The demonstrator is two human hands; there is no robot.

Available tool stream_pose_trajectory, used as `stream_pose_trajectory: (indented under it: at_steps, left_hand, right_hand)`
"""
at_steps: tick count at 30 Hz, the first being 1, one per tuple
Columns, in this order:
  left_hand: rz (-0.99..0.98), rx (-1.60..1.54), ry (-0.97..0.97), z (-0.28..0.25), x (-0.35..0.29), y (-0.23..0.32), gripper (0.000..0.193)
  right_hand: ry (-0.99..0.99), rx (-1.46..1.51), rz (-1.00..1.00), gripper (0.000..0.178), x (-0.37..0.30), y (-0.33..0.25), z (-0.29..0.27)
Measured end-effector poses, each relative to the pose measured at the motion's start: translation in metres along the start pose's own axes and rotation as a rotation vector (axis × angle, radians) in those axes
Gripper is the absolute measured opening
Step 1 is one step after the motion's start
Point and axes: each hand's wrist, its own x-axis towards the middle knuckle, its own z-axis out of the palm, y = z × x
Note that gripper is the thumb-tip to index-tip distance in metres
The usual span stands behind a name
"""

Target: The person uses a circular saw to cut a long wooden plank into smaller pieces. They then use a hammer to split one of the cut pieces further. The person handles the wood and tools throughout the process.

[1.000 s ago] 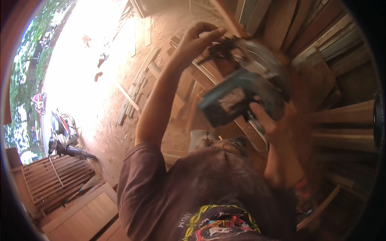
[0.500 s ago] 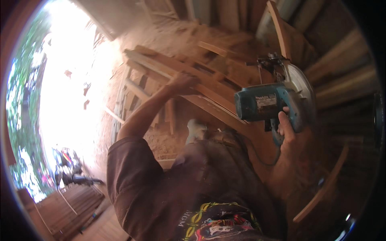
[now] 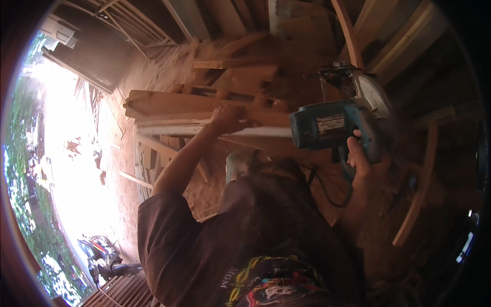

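My right hand (image 3: 359,159) is wrapped round the rear handle of a teal circular saw (image 3: 319,125). The saw's pale, rounded blade guard (image 3: 372,94) faces right, and its blade cannot be made out. A dark power cord (image 3: 327,197) loops below the handle. To the left, my left hand (image 3: 227,120) grips a long brown wooden board (image 3: 171,105), its fingers bent over the near edge. A pale-edged strip of wood (image 3: 174,131) runs along the board's near side. The saw hides the board's right end.
Wood offcuts (image 3: 209,65) lie on the sawdust-covered ground beyond the board. Planks (image 3: 404,38) lean at the far right, and a narrow curved strip of wood (image 3: 417,204) stands right of my arm. A motorbike (image 3: 105,258) is at the lower left, beside bright daylight.
My view has turned, so the board now lies almost level across it. Both hands keep their holds, left on the board and right on the saw.
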Motion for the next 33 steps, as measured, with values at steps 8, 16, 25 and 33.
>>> stream_pose_trajectory:
  at_steps: [8,16,25,33]
  left_hand:
    - [-0.169,0.073,0.256,-0.016,-0.023,-0.126,0.123]
    - [-0.449,0.094,0.338,0.074,-0.16,-0.193,0.145]
    - [-0.615,-0.24,0.473,0.108,-0.18,-0.02,0.13]
    - [-0.289,-1.421,0.528,0.083,-0.162,0.005,0.1]
  right_hand:
    - [0.007,0.08,-0.011,0.021,-0.007,-0.009,-0.004]
    - [-0.019,-0.011,0.051,0.022,-0.018,-0.023,-0.002]
    - [-0.108,0.011,-0.013,0.025,-0.031,-0.054,-0.004]
    - [-0.289,0.005,0.085,0.016,-0.033,-0.092,-0.019]
